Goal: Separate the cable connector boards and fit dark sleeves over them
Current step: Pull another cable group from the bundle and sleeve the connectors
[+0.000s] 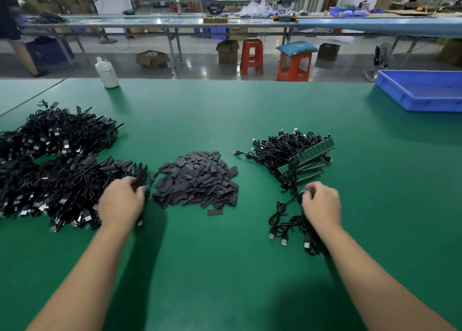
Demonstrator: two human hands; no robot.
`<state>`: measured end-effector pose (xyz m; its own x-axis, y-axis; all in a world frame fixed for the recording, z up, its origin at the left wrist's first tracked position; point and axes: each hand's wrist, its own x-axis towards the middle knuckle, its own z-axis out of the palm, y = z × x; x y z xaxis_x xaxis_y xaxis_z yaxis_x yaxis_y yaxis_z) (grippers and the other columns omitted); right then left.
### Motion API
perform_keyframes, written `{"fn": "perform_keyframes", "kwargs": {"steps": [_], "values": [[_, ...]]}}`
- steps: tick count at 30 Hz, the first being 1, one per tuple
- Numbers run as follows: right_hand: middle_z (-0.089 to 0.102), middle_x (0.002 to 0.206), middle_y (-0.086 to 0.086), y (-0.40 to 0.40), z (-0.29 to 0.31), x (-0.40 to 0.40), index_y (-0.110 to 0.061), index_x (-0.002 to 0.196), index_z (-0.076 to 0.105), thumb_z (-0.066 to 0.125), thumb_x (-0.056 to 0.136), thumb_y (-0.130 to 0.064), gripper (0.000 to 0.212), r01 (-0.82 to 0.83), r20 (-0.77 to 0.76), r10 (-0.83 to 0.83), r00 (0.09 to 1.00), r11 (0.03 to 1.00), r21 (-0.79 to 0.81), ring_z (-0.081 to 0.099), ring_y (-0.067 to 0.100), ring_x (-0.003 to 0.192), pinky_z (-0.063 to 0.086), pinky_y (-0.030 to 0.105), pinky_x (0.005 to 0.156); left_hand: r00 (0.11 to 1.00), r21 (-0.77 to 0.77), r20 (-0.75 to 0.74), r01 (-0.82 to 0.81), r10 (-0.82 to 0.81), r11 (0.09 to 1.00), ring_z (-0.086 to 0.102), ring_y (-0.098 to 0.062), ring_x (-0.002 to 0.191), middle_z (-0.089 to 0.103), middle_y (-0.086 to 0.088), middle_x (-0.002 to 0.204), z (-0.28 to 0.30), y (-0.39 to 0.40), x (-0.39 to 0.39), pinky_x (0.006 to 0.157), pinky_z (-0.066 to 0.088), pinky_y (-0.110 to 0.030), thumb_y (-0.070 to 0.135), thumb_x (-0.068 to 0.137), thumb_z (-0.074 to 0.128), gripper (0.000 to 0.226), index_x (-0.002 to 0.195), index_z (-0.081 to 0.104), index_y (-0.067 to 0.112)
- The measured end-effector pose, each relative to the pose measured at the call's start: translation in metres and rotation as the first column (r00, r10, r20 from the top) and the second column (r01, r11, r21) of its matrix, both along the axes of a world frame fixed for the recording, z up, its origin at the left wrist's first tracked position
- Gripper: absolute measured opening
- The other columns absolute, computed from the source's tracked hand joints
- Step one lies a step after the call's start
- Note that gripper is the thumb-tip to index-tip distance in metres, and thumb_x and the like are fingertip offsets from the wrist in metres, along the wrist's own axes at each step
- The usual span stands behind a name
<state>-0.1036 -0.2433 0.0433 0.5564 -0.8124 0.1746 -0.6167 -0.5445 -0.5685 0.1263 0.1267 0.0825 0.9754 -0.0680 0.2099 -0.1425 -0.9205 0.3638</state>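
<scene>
Hands at the piles — green table (225, 268)
Left hand (120, 203) pinches a sleeved cable (146, 185); right hand (321, 205) grips a connector board (303, 192) — sleeve pile (197, 178) between.

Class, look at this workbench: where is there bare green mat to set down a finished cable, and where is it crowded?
Bare: the near mat between the forearms, and the stretch between the sleeve pile and blue tray. Crowded: the left edge, under the cable heap.
</scene>
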Motion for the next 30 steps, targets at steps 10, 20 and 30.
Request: {"fn": "perform_keyframes", "kwargs": {"steps": [10, 20, 30], "values": [[0.061, 0.130, 0.011, -0.035, -0.012, -0.002, -0.011, 0.139, 0.050, 0.057, 0.098, -0.036, 0.048, 0.040, -0.088, -0.016, 0.996, 0.961, 0.273, 0.064, 0.027, 0.101, 0.050, 0.040, 0.088, 0.987, 0.158, -0.001, -0.160, 0.162, 0.974, 0.051, -0.041, 0.102, 0.052, -0.021, 0.116, -0.014, 0.039, 0.026, 0.081, 0.048, -0.049, 0.033, 0.090, 0.067, 0.048, 0.131, 0.055, 0.010], [0.064, 0.100, -0.016, 0.009, 0.035, 0.009, -0.022, 0.114, 0.069, 0.060, 0.096, -0.033, 0.023, -0.269, 0.149, 0.238, 0.960, 0.932, 0.244, 0.058, 0.006, 0.091, 0.041, 0.022, 0.074, 0.915, -0.092, 0.043, 0.403, -0.401, 0.910, 0.059, -0.007, 0.076, 0.070, 0.003, 0.107, 0.001, -0.057, -0.040, 0.074, 0.055, -0.030, 0.023, 0.094, 0.059, 0.025, 0.117, 0.069, 0.022], [0.067, 0.084, -0.013, 0.045, 0.076, 0.013, -0.024, 0.095, 0.071, 0.064, 0.094, -0.030, 0.009, -0.518, 0.055, 0.516, 0.855, 0.843, 0.144, 0.059, 0.004, 0.078, 0.040, 0.019, 0.065, 0.658, -0.538, -0.156, 0.569, -0.737, 0.622, 0.067, 0.000, 0.082, 0.073, 0.010, 0.090, 0.012, -0.183, -0.137, 0.079, 0.052, -0.026, 0.037, 0.096, 0.055, 0.034, 0.129, 0.058, 0.030]]}}
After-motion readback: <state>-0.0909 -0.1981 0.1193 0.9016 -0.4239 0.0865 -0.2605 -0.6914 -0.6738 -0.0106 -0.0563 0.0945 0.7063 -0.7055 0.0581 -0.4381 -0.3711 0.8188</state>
